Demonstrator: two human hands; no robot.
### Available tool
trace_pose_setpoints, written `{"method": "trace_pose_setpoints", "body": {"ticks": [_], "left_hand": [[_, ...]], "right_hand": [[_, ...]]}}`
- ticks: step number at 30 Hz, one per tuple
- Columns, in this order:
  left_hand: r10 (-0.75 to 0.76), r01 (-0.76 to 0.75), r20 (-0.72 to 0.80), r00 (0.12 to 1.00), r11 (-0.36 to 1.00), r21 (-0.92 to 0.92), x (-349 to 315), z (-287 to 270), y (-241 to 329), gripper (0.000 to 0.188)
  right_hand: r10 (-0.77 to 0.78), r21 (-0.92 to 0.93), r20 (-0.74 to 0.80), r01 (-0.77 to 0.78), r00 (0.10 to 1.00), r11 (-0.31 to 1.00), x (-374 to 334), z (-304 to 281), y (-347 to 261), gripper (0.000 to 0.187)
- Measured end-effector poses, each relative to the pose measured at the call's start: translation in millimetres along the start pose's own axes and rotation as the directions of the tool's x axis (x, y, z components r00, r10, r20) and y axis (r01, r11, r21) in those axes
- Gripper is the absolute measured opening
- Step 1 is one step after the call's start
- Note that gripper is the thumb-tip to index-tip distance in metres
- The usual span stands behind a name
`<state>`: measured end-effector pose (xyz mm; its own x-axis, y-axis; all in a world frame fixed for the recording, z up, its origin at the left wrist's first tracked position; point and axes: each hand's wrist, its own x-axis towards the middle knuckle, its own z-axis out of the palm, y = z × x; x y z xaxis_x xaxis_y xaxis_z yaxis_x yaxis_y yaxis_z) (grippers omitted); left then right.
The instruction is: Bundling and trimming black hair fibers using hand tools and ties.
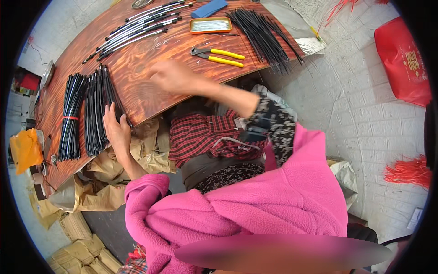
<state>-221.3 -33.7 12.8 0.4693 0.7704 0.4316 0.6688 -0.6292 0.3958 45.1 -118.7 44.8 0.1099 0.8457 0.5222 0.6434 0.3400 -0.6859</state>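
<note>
My left hand (117,130) rests along the right side of a loose pile of thin black rods (95,121) at the left table edge. Its fingers are stretched out and its thumb stands apart. Left of that pile lies another bundle of black rods (70,98) bound by a red band (70,118). Over the middle of the wooden table (132,93) hovers my right hand (175,78), smeared by motion, so whether it holds anything cannot be made out. Nippers with yellow handles (226,57) lie beyond my right forearm.
Several black-and-silver rods (137,33) lie at the back. An orange-rimmed tray (229,30) of thin pale pieces and a blue object (209,8) sit near more black rods (262,36). Brown paper (150,141) hangs below the table edge. A red bag (401,64) stands right.
</note>
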Motion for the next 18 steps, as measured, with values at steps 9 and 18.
{"method": "trace_pose_setpoints", "body": {"ticks": [9,18], "left_hand": [[0.246,-0.258,-0.118,0.962,0.962,-0.092,24,10,110,0.048],[0.321,-0.303,0.037,0.946,0.921,-0.247,22,95,159,0.033]], "right_hand": [[0.15,-0.634,-0.656,-0.647,0.74,0.424,-77,-310,160,0.036],[0.621,-0.57,-0.458,-0.747,0.635,0.343,-82,-264,164,0.046]]}}
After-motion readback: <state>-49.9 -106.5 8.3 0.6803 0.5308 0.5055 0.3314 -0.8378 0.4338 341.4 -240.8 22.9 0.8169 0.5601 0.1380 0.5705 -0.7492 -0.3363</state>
